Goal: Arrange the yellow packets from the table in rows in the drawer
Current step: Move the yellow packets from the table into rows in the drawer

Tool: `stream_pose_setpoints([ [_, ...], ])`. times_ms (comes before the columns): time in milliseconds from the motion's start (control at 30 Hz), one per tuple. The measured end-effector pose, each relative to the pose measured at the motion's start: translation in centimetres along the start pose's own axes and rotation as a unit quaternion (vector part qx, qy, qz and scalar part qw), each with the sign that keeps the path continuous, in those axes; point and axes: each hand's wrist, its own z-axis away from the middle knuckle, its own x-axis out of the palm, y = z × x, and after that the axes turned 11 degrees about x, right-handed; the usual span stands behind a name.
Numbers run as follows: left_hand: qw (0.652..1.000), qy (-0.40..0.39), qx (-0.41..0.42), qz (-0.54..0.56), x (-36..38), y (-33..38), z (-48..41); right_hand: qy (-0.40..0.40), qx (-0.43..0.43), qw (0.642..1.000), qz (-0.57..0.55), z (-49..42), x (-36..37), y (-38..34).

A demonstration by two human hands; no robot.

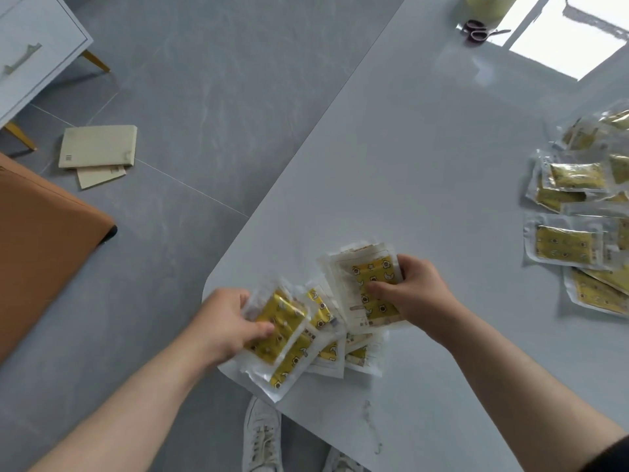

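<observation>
Both hands are at the near corner of the table (408, 158), each holding a bunch of yellow packets. The left hand (235, 321) pinches a loose fan of packets (289, 338): thumb on top of the front one, other fingers hidden underneath. The right hand (420, 294) grips a squarer stack (369, 284), thumb laid across the top face and fingers curled over its far-right edge. The stack sits just right of the fan and overlaps its edge, so they touch. The stack's long axis runs roughly away from the person, while the fan's packets splay diagonally. The next move is probably to merge the two bunches, so the fan needs turning to match. Counts: the fan shows about five packets and the stack several, with edges too blurred to count. A spare pile (578, 212) lies well apart at the right edge, about ten visible, overlapping and cut off by the frame. One drawer (30, 46) shows far upper left across the floor, front looks closed, and the left hand is nearer it. One pair of scissors (478, 30) lies at the far end of the table.
</observation>
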Motion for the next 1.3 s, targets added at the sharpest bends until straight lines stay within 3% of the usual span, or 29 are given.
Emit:
stream_pose_setpoints([
  [133, 0.999, 0.016, 0.003, -0.042, 4.0, -1.6, 2.0, 0.005, 0.029, 0.999, -0.032, 0.9, -0.3, 1.3],
  [300, 0.976, 0.104, 0.04, -0.185, 5.9, -1.7, 2.9, -0.004, 0.047, 0.996, -0.076, 1.6, 0.1, 2.3],
  [400, 0.97, 0.118, 0.045, -0.208, 6.5, -1.6, 3.3, -0.008, 0.045, 0.995, -0.086, 1.9, 0.4, 2.6],
  [800, 0.981, 0.127, 0.022, -0.148, 6.5, -0.3, 4.2, -0.016, 0.042, 0.994, -0.095, 2.5, 1.0, 3.6],
  [1100, 0.995, 0.059, 0.006, -0.077, 5.0, -0.3, 3.7, -0.025, 0.053, 0.994, -0.094, 2.6, 1.1, 3.2],
  [1300, 0.996, 0.09, -0.008, 0.002, 2.7, 1.7, 4.1, -0.029, 0.053, 0.992, -0.115, 4.0, 0.8, 1.4],
])
